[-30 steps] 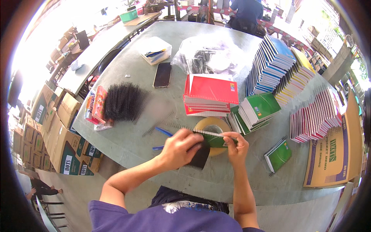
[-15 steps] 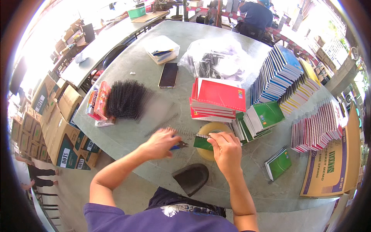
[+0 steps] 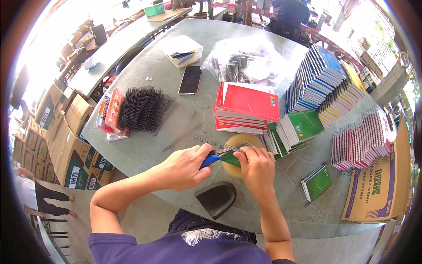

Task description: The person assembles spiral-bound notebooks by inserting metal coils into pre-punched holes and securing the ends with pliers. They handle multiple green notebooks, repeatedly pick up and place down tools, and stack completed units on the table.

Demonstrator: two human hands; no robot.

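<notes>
My left hand [image 3: 188,167] is closed round blue-handled pliers [image 3: 210,161]. The metal jaws reach right, to the upper edge of a small green notebook [image 3: 231,159]. My right hand [image 3: 257,163] pinches that notebook near its bound edge, thumb on top. Beneath the notebook lies a roll of clear yellowish tape [image 3: 232,170]. From the notebook's edge a thin dark wire coil [image 3: 209,141] sticks out to the left. Fingers and pliers hide part of the notebook, and what the jaws grip is too small to tell. A black curved piece [image 3: 216,200] rests near the table's front edge.
Left stands a bundle of black wire coils [image 3: 143,110]. Ahead are a red notebook stack [image 3: 250,108], a phone [image 3: 190,80] and a plastic bag [image 3: 246,59]. Green notebooks [image 3: 305,127], blue ones [image 3: 314,79] and a carton [image 3: 371,189] lie right. A person [image 3: 290,17] is at the back.
My left hand has taken up the pliers from the table and brought them to the notebook's edge. My right hand still holds the notebook in nearly the same place.
</notes>
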